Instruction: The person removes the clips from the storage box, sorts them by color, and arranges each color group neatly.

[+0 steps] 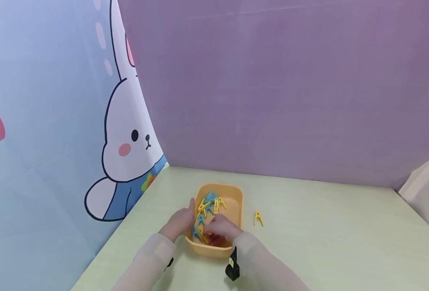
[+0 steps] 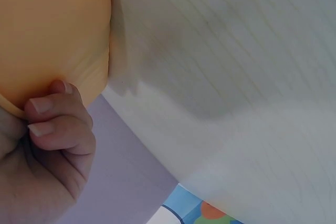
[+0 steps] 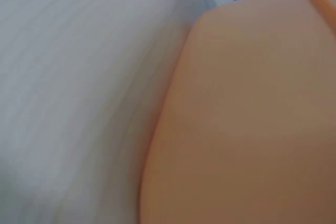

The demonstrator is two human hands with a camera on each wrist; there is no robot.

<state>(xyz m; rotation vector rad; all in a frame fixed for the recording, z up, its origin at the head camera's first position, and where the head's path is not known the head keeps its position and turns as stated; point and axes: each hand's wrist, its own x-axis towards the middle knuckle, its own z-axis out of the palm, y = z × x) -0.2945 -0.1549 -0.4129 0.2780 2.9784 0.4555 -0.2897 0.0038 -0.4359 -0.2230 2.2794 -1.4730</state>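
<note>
An orange plastic basket [image 1: 232, 197] stands on the table, with several blue and yellow clothespins [image 1: 216, 205] lying mostly along its left side. My left hand [image 1: 181, 222] holds the basket's left rim. In the left wrist view, curled fingers [image 2: 62, 124] of that hand lie against the outer wall. My right hand [image 1: 222, 227] reaches down inside the basket's near half, its fingertips by a yellow clothespin [image 1: 202, 233]. Whether it pinches one is hidden. The right wrist view shows only the basket's outer wall [image 3: 241, 103] and the table, not the hand.
One yellow clothespin [image 1: 258, 218] lies on the pale table [image 1: 327, 234] to the right of the basket. A purple backdrop [image 1: 272, 89] rises behind the table. On the left hangs a blue sheet [image 1: 47, 169] with a cartoon rabbit.
</note>
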